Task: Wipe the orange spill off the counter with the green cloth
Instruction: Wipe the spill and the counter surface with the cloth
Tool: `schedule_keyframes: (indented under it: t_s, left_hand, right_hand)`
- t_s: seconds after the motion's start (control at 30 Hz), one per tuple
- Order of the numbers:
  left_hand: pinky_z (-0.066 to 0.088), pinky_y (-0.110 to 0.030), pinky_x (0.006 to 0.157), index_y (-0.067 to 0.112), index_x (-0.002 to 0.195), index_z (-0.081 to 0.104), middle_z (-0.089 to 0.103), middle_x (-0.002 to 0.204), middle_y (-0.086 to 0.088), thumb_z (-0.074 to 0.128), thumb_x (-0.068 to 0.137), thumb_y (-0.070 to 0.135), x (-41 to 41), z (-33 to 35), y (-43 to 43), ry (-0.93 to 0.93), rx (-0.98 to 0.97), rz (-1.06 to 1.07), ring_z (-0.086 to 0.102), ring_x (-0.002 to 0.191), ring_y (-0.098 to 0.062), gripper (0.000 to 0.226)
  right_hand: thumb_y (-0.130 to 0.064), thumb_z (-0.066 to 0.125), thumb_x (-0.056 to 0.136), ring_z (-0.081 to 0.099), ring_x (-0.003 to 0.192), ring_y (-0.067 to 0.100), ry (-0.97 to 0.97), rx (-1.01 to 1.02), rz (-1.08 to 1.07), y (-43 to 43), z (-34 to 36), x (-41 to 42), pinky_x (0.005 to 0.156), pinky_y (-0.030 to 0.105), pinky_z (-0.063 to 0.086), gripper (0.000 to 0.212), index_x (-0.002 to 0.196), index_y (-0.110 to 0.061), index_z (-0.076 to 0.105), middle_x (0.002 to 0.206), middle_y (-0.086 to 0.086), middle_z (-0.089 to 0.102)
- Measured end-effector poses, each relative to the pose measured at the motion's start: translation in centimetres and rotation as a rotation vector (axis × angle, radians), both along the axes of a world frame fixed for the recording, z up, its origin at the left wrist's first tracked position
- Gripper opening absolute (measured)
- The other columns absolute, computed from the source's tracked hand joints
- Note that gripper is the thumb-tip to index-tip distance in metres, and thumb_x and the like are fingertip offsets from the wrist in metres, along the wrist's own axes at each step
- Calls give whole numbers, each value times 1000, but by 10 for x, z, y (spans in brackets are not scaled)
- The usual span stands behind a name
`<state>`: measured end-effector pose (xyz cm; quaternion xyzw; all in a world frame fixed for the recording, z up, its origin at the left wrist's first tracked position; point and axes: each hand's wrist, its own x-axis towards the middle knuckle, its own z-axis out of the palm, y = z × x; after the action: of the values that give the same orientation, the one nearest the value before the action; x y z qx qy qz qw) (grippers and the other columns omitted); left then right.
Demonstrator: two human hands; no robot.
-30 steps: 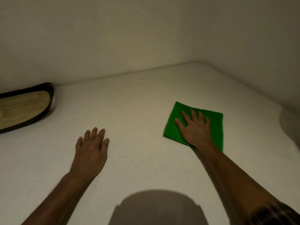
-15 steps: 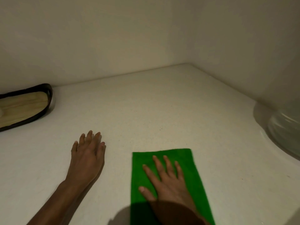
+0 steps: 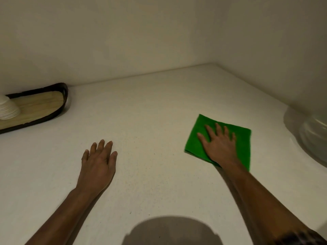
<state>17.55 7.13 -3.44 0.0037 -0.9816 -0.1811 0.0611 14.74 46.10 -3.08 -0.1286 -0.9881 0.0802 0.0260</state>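
- The folded green cloth lies right of centre on the pale speckled counter; the right hand presses flat on it, fingers spread
- The left hand rests flat, empty, lower left, well apart from the cloth

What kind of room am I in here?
Probably a kitchen: a speckled white counter in a wall corner, a tray holding stacked white cups, and a clear bowl at the right.

Setting: a home kitchen corner, by the look of it. A pale speckled counter is meeting plain walls; a dark-rimmed wooden tray holding stacked white cups is sitting far beyond the left hand.
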Motion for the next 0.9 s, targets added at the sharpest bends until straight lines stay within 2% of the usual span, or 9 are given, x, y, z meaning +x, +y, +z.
schedule_keyframes:
  t_s: [0.13, 0.2, 0.3, 0.43, 0.5, 0.6, 0.7, 0.8, 0.9]
  left_hand:
    - [11, -50, 124, 18, 152, 35, 28, 163, -12, 31, 103, 38, 2, 7, 1, -19, 14, -12, 18, 153, -32, 53]
    - [10, -50, 125, 18, 152, 34, 26, 163, -12, 31, 104, 37, 7, 14, 1, -12, 51, -18, 15, 154, -31, 52]
    - [9, -47, 125, 19, 151, 36, 26, 164, -9, 32, 104, 35, 19, 24, -4, 26, 95, -18, 15, 154, -28, 51]
    - [10, -45, 124, 19, 151, 38, 28, 163, -7, 34, 104, 33, 41, 37, -34, 65, 135, 57, 16, 153, -27, 49]
    - [9, -44, 124, 19, 151, 37, 27, 164, -7, 34, 104, 33, 54, 40, -56, 66, 151, 92, 15, 154, -27, 49]
    - [7, -44, 125, 19, 152, 35, 25, 164, -7, 34, 104, 33, 75, 38, -87, 66, 181, 132, 13, 154, -26, 50]
    - [9, -45, 125, 20, 151, 37, 26, 164, -7, 30, 104, 36, 96, 31, -114, 78, 175, 182, 15, 154, -26, 50]
    - [12, -48, 124, 21, 150, 38, 28, 163, -8, 28, 103, 38, 112, 21, -132, 58, 126, 207, 17, 153, -28, 51]
    - [13, -49, 124, 21, 151, 36, 28, 163, -9, 29, 103, 39, 119, 8, -139, 5, 73, 205, 17, 153, -30, 52]
  right_hand:
    - [-77, 1, 90, 20, 150, 35, 31, 19, 22, 5, -2, 82, 120, 61, 15, 82, 155, -33, 28, 165, 10, 24]
    - [-77, 0, 91, 18, 151, 34, 23, 17, 77, -15, -3, 122, 121, 60, 13, 81, 155, -34, 26, 166, 9, 22]
    - [-79, -1, 91, 1, 154, 28, -13, -7, 197, -65, -4, 167, 123, 57, 2, 76, 156, -42, 14, 168, 2, 6]
    - [-81, 5, 91, -13, 153, 25, -16, -83, 445, -157, 0, 192, 122, 56, -6, 73, 155, -46, 10, 167, -1, -3]
    - [-81, 6, 92, -16, 152, 26, -24, -104, 577, -201, 0, 190, 121, 57, -10, 73, 155, -44, 10, 167, 0, -6]
    - [-78, 11, 95, -4, 154, 30, 14, -123, 698, -261, 1, 173, 121, 59, -5, 72, 155, -39, 22, 167, 4, 6]
    - [-77, 9, 94, 3, 154, 33, 10, -103, 743, -310, 1, 138, 121, 60, -3, 74, 154, -36, 26, 167, 8, 14]
    - [-78, 7, 92, 7, 153, 33, 0, -62, 693, -332, 0, 92, 121, 60, -3, 77, 154, -35, 26, 167, 8, 16]
    - [-75, 17, 94, 11, 153, 32, 16, -27, 510, -307, 0, 52, 122, 58, 3, 73, 154, -35, 28, 167, 7, 18]
